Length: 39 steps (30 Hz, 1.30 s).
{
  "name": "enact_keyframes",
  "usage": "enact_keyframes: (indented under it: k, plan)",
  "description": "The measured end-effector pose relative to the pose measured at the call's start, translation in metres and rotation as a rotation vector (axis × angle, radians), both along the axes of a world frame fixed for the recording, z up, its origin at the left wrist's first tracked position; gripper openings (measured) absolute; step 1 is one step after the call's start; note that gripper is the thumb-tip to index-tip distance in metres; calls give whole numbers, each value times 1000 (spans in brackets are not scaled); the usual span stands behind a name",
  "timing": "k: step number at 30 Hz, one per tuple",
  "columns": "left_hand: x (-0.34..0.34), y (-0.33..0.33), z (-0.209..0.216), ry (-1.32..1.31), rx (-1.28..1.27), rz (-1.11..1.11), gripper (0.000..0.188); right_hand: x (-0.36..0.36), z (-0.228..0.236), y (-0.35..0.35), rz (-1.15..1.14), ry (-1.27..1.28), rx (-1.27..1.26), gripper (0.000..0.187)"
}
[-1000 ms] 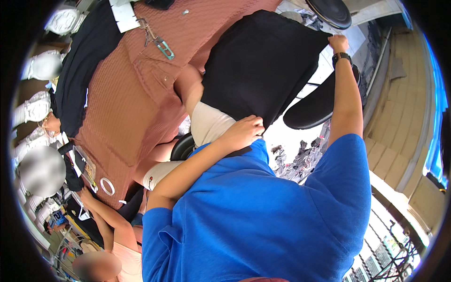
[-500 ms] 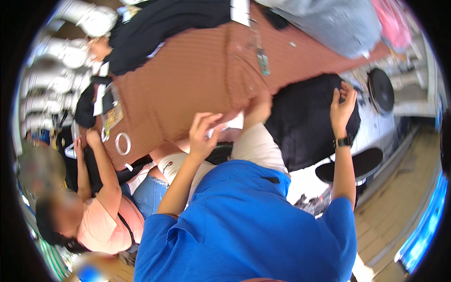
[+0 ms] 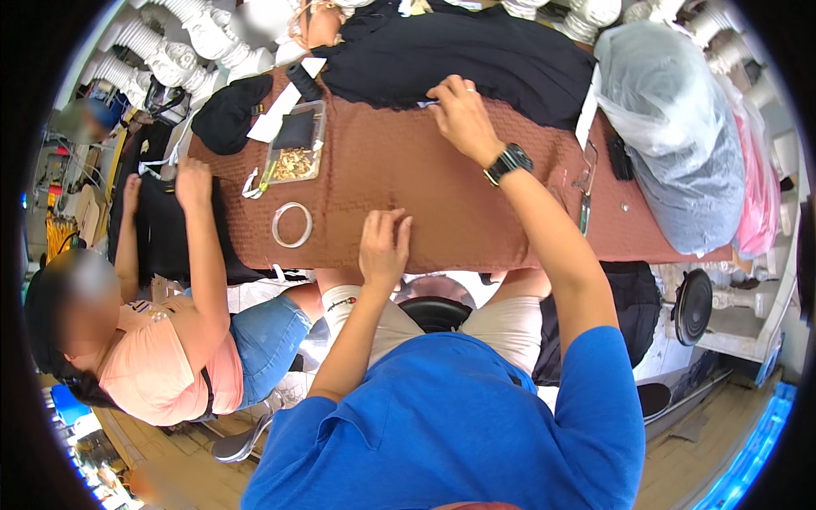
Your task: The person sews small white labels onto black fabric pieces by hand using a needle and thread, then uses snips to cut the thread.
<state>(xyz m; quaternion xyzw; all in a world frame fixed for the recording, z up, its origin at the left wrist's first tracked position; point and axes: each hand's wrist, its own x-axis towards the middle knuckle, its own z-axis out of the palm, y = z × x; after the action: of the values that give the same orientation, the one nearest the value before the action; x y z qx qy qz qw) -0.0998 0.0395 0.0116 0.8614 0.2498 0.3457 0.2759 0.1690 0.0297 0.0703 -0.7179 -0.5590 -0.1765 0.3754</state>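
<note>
A black garment (image 3: 510, 53) lies spread along the far side of the brown-covered table (image 3: 382, 170). My right hand (image 3: 466, 117), with a ring and a black watch on the wrist, reaches to the garment's near edge. Its bent fingers close on that edge beside a small white label (image 3: 427, 104); the fingertips are partly hidden. Over the table's near edge hovers my left hand (image 3: 384, 246), fingers loosely curled and the thumb apart, with nothing visible in it. Left of it lies a clear ring-shaped roll (image 3: 291, 224).
A clear box (image 3: 297, 161) holds small golden pieces, near a black thread spool (image 3: 303, 81) and black cap (image 3: 231, 115). Large plastic-wrapped bundles (image 3: 680, 136) stand at right, near thread snips (image 3: 586, 204). A co-worker (image 3: 174, 357) sits at left, handling black cloth.
My right hand has swung from the black cloth at the lower right to the far garment's edge. My view has turned, and my left hand stays near the table's near edge.
</note>
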Motion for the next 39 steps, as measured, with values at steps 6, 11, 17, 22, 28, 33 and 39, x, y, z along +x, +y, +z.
enact_keyframes:
  k: [6,11,17,22,28,33,39]
  plan:
    - [-3,5,6,-48,62,-3,12,-16,-22,98,-166,-57,-39,27]
    - [-5,7,5,-15,50,-22,12,-2,-37,120,-272,-9,-31,10]
    - [-3,9,3,-52,54,-7,10,7,-23,113,-72,182,-20,4]
    - [-3,9,5,-53,58,-8,11,11,-6,115,-47,93,67,5]
    - [-5,10,11,-61,21,-14,14,2,58,84,-73,379,184,7]
    - [14,17,29,-191,-574,-99,28,-20,93,34,78,505,113,10]
    - [78,31,47,-224,-892,-439,31,-98,123,-29,278,492,31,10]
